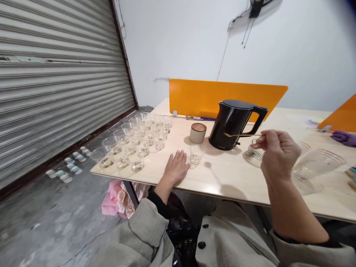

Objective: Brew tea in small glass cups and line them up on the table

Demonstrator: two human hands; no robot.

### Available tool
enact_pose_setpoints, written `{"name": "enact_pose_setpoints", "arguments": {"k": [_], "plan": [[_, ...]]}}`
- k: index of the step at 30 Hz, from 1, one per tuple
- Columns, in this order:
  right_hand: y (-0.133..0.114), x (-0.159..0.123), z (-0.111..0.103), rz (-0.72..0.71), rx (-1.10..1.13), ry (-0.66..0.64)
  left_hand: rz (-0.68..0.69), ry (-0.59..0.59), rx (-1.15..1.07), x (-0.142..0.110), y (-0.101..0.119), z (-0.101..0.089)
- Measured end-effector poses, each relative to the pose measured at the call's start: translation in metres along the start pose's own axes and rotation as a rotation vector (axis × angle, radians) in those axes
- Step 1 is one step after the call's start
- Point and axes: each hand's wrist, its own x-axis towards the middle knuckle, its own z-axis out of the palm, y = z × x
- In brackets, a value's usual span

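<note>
My right hand [279, 150] is closed on the end of a thin gold-coloured spoon [244, 135], raised above the table with its bowl pointing left, in front of the black electric kettle [230, 126]. My left hand [176, 167] lies flat on the table with its fingers stretched out. Just right of its fingers stands a small clear cup [197, 154] with some bits at the bottom. Behind that cup sits a grey canister [198, 133] with a wooden lid. A clear glass vessel on a saucer [254, 157] is partly hidden behind my right hand.
Several rows of clear cups [137, 161] with dark bits inside fill the table's left end. Stacked clear cups [317, 165] lie on their side at right. An orange divider [194, 98] stands behind the kettle. A purple cloth [343, 138] is at far right. Several small bottles [73, 167] stand on the floor.
</note>
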Motion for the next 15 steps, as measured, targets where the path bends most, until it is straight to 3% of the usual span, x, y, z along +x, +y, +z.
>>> {"name": "enact_pose_setpoints", "arguments": {"k": [4,7,11,15], "plan": [[0.026,0.016,-0.034,-0.022,-0.215,0.110,-0.005,-0.011,0.001,-0.001,0.001,-0.001],[0.050,0.022,-0.053,0.014,-0.444,0.105,-0.003,-0.012,0.003,-0.001,0.001,0.000],[0.079,0.026,-0.066,0.055,-0.728,0.035,0.001,-0.010,0.021,0.000,0.000,0.001],[0.101,0.029,-0.071,0.118,-0.863,0.007,-0.001,-0.020,0.031,0.000,-0.001,0.003]]}}
